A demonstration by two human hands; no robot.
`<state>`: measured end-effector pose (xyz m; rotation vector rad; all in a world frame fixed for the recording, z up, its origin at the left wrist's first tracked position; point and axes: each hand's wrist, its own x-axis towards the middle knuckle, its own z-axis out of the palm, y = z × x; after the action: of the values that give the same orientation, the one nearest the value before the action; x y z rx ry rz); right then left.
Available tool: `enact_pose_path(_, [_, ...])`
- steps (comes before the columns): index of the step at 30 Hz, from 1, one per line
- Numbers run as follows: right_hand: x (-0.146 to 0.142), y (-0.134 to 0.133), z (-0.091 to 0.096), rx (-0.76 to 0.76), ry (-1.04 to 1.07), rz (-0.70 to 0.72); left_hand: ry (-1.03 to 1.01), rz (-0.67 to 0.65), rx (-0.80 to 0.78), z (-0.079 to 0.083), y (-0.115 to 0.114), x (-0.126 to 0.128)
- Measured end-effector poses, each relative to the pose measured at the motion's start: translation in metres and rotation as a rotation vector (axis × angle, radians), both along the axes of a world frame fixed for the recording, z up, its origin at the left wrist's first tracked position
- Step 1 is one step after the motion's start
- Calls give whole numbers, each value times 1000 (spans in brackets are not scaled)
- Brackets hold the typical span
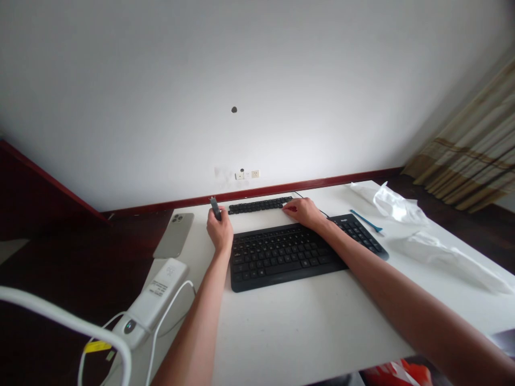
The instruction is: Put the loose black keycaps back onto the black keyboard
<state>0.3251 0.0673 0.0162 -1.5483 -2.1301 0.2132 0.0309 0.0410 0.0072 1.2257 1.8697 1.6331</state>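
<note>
A phone (174, 235) lies on the desk (306, 321). My left grip (220, 230) pinches a dark tool (215, 208) beside the keyboard (281, 254)'s far corner. Behind the keyboard lies a row of keys (260, 205); my right grip (304, 211), spread, touches its right end.

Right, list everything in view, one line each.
table: one, white, under everything
keyboard: one, black, table centre
keycap row: one, black, behind keyboard
phone: one, grey, table's left edge
power bank: one, white, near-left, white cable attached
slim tool: one, blue, right of keyboard
plastic bags: two, white, far right
wall sockets: two, white, above skirting
curtain: one, beige striped, right
left hand: one, grips dark tool, left of keyboard
right hand: one, fingertips at keycap row's right end
</note>
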Motion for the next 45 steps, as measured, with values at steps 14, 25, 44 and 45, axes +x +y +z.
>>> enact_pose_path(14, [3, 6, -4, 6, -15, 66, 29, 5, 2, -1, 1, 0])
enact_pose_path(25, [3, 7, -6, 27, 15, 90, 11, 7, 2, -3, 2, -1])
enact_pose_path(44, [-12, -93, 41, -370, 868, 460, 849, -520, 41, 36, -87, 94])
enact_pose_path(45, [-17, -94, 40, -386, 921, 466, 861, -550, 30, 33, -89, 99])
